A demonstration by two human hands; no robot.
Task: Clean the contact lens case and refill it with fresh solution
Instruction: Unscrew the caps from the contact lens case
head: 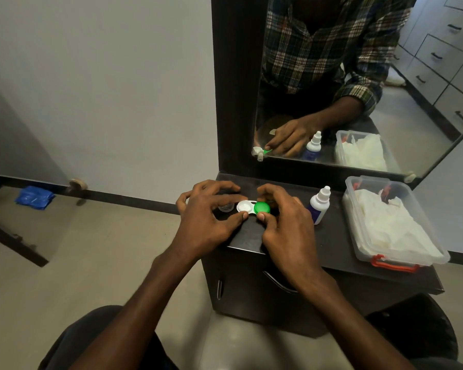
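Note:
A white contact lens case (244,207) lies on the dark dresser top (329,244). Its left well is uncovered and its right well carries a green cap (262,208). My left hand (211,217) pinches the case's left side between thumb and forefinger. My right hand (284,222) has thumb and fingers curled round the green cap. A loose cap (225,207) sits just left of the case, partly under my left fingers. A white solution bottle (319,204) with a blue label stands upright to the right of my right hand.
A clear plastic box (358,244) of white tissues with a red latch sits at the right. A mirror (332,84) rises behind the dresser top. The top's front edge lies close below my hands. A blue packet (34,196) lies on the floor at left.

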